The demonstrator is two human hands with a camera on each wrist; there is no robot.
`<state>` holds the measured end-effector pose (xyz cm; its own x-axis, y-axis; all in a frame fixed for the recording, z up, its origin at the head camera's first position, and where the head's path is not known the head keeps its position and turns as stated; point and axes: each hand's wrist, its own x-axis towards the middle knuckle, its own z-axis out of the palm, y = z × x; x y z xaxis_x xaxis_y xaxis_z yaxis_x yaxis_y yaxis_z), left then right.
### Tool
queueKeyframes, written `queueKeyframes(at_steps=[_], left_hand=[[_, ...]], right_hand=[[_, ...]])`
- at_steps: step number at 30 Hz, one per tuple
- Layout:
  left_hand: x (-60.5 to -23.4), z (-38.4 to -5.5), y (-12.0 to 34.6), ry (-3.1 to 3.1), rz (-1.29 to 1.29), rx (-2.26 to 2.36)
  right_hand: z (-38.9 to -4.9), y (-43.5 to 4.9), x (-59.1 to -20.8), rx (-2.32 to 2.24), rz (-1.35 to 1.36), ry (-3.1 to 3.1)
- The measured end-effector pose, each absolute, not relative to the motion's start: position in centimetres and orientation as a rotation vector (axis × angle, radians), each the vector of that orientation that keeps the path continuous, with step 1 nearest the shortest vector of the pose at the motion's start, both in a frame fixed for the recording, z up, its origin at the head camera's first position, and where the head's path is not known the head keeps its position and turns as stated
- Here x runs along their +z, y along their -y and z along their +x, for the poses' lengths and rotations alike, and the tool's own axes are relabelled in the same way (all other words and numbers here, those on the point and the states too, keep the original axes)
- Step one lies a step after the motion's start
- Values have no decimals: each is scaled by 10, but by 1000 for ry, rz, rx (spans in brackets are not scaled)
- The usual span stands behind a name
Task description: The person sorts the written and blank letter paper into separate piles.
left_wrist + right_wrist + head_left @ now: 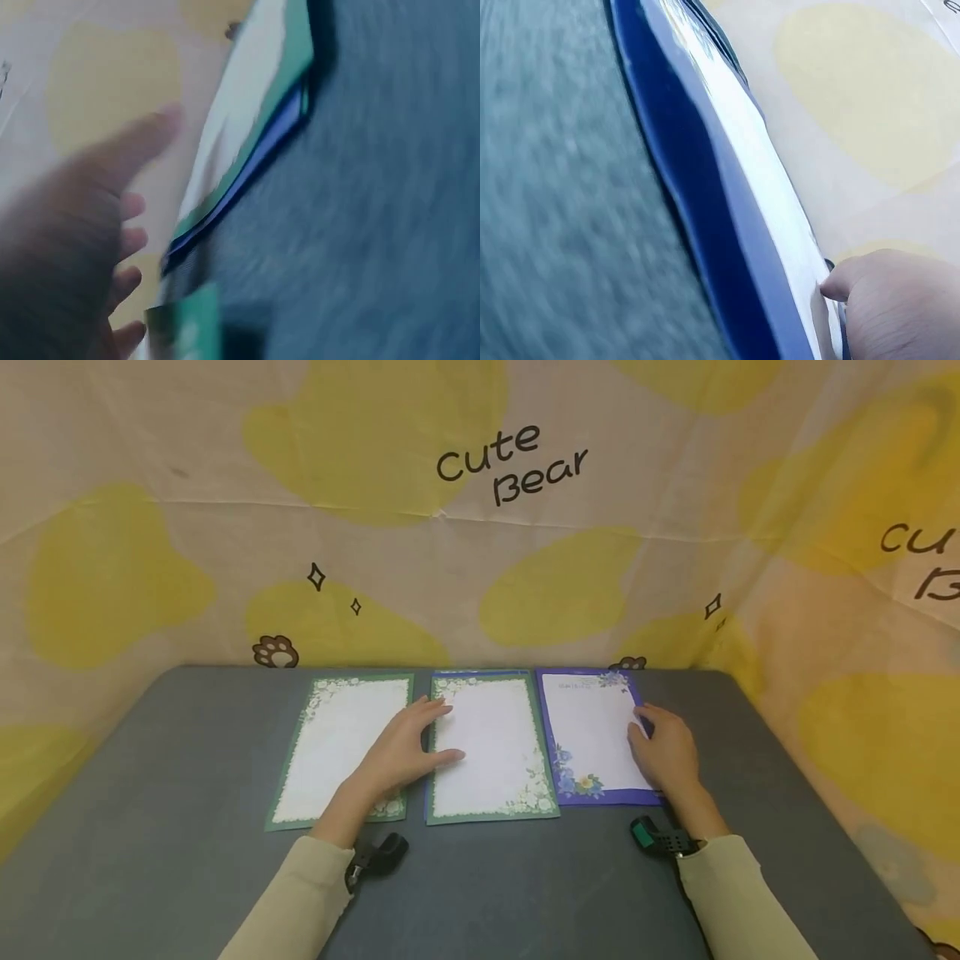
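Observation:
Three sheets or stacks of floral-bordered stationery paper lie side by side in the head view. My left hand (pixel 408 747) hovers at the left edge of the middle green-bordered sheet (pixel 483 743), thumb and fingers spread apart. Beneath that sheet a blue border peeks out, and the left wrist view shows the layers' edges (pixel 277 131). The left green-bordered sheet (pixel 337 743) is partly covered by this hand. On the right, my right hand (pixel 667 747) pinches the right edge of the blue-bordered sheet (pixel 588 718); its thumb (pixel 840 281) lies on the white face in the right wrist view.
A grey tabletop (pixel 517 893) bears the papers. Behind it hangs a cream and yellow printed cloth (pixel 390 552), which continues along both sides. Each wrist carries a black strapped camera (pixel 378 857).

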<state>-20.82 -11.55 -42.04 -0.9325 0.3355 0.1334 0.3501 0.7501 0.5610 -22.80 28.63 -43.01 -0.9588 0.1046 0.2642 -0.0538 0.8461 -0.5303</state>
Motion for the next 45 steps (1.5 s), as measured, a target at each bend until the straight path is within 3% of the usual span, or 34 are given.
queueKeyframes(at_steps=[5, 12, 17, 35, 45], left_hand=[[-434, -206, 117, 2920, -633, -911], [-435, -207, 115, 2918, -642, -820], [-433, -208, 115, 2915, -637, -819], [-432, -206, 115, 2837, -643, -906], [-429, -207, 109, 2702, -603, -1032]], right_hand=[[-226, -272, -430, 835, 35, 2610], [-222, -213, -429, 907, 657, 2454], [-213, -192, -431, 802, 867, 2665], [-211, -188, -429, 696, 810, 2677], [-209, -183, -428, 1151, 503, 2496]])
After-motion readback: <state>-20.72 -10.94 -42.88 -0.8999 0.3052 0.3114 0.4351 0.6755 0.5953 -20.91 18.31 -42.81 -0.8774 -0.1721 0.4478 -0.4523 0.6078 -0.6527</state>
